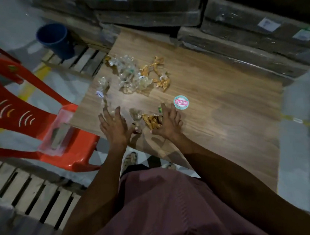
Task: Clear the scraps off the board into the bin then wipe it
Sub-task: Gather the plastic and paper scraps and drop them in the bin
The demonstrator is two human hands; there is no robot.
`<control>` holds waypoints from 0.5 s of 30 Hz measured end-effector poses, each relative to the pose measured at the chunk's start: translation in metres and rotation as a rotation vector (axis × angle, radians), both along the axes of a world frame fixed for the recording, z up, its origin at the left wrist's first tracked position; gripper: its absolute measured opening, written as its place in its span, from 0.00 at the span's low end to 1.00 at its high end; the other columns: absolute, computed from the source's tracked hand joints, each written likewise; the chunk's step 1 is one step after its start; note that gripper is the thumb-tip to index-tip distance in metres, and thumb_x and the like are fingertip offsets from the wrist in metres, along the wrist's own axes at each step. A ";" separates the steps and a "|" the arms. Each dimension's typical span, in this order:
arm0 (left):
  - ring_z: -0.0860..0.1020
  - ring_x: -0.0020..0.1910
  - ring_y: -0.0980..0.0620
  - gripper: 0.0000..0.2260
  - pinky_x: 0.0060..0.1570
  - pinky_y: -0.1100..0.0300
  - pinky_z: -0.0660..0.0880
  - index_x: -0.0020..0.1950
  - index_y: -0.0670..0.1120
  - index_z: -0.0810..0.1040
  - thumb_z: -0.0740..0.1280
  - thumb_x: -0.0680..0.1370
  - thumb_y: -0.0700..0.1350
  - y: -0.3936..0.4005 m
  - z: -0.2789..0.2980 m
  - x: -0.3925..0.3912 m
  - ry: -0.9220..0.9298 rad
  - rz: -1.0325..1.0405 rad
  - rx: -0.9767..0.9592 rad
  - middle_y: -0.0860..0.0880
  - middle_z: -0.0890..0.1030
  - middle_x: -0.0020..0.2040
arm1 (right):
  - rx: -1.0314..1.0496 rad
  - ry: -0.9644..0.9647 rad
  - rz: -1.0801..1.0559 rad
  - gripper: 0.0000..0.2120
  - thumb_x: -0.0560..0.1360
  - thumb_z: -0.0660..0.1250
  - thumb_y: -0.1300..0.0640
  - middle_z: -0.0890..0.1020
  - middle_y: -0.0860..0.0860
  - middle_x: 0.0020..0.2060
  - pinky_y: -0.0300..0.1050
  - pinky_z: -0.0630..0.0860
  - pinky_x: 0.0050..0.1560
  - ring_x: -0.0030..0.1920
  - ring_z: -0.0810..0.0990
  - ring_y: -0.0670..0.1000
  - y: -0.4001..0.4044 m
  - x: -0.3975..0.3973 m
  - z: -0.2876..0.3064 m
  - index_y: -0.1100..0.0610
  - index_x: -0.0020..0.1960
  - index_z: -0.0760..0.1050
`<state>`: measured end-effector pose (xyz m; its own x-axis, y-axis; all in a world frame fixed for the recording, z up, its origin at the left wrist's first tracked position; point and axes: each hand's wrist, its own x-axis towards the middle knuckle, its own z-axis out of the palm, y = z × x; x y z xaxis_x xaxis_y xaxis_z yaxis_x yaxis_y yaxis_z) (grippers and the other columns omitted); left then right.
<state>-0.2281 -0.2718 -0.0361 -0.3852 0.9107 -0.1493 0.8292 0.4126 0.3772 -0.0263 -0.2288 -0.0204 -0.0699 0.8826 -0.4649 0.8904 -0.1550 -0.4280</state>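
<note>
Looking down, we see our big wooden board (pixel 214 113) lying flat, with dark wrapped stacks (pixel 236 29) along its far side. On the left stands a red plastic chair (pixel 27 115), and a clear plastic box (pixel 57 133) sits on its seat, just beside the board's left edge. Far to the left, on the floor, is the blue bin (pixel 54 39), well apart from our hands.

Our scraps are on the left part of the board. A pile of clear crinkly wrappers (pixel 129 77) lies in the middle, with some gold wrappers (pixel 156 71) just to its right. A round green and pink sticker (pixel 181 102) is stuck flat near our right hand.

Our left hand (pixel 114 125) rests on the board with its fingers spread out straight, lying over a few small clear scraps and holding nothing. Our right hand (pixel 169 122) has its fingers bent around a crumpled gold wrapper (pixel 151 120), which sits between our two hands, near the board's near edge. A small clear scrap (pixel 136 115) lies just beside that wrapper.
</note>
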 end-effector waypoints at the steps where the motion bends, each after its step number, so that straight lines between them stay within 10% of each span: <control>1: 0.48 0.80 0.30 0.49 0.75 0.33 0.56 0.81 0.53 0.57 0.81 0.68 0.58 0.006 0.000 -0.009 -0.018 -0.001 -0.019 0.38 0.47 0.83 | -0.012 -0.015 0.018 0.60 0.67 0.82 0.44 0.37 0.54 0.82 0.66 0.56 0.74 0.80 0.45 0.66 0.003 -0.005 -0.003 0.42 0.83 0.43; 15: 0.49 0.83 0.40 0.53 0.78 0.50 0.59 0.84 0.45 0.51 0.83 0.68 0.41 0.079 -0.010 -0.035 -0.441 -0.613 -0.197 0.40 0.43 0.84 | 0.021 -0.159 -0.214 0.55 0.66 0.82 0.45 0.42 0.55 0.81 0.65 0.59 0.74 0.79 0.48 0.66 0.010 -0.091 -0.020 0.37 0.81 0.50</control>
